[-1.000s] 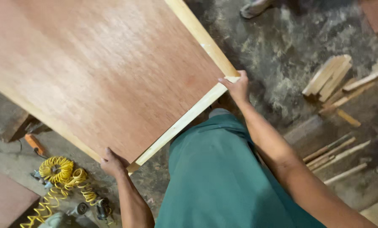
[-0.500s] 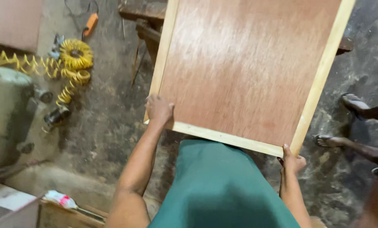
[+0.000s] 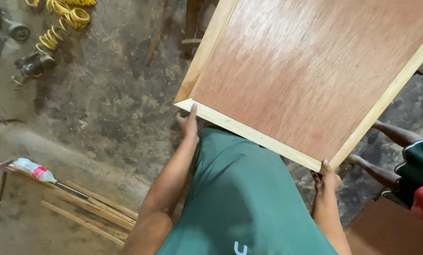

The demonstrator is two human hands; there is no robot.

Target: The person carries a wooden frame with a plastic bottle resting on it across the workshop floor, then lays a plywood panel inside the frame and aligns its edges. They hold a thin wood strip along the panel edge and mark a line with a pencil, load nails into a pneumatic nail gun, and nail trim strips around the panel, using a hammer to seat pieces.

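A big reddish wooden panel [image 3: 310, 71] with a pale wooden frame fills the upper right of the view, held up above the dirty concrete floor [image 3: 107, 108]; its top and right parts run out of the picture, so its full shape cannot be seen. The person in a green shirt [image 3: 244, 198] holds it by its near edge. The left hand [image 3: 188, 123] sits at the near left corner, fingers pressed together and pointing up against the frame, though the grip underneath is hidden. The right hand [image 3: 325, 177] clasps the near right corner, fingers curled under the frame and mostly out of sight. At the right edge another person's legs [image 3: 391, 156] show, partly cut off. A coiled yellow hose [image 3: 65, 19] lies far off at top left, thin wooden strips [image 3: 93, 205] and a plastic bottle [image 3: 34, 171] at lower left.
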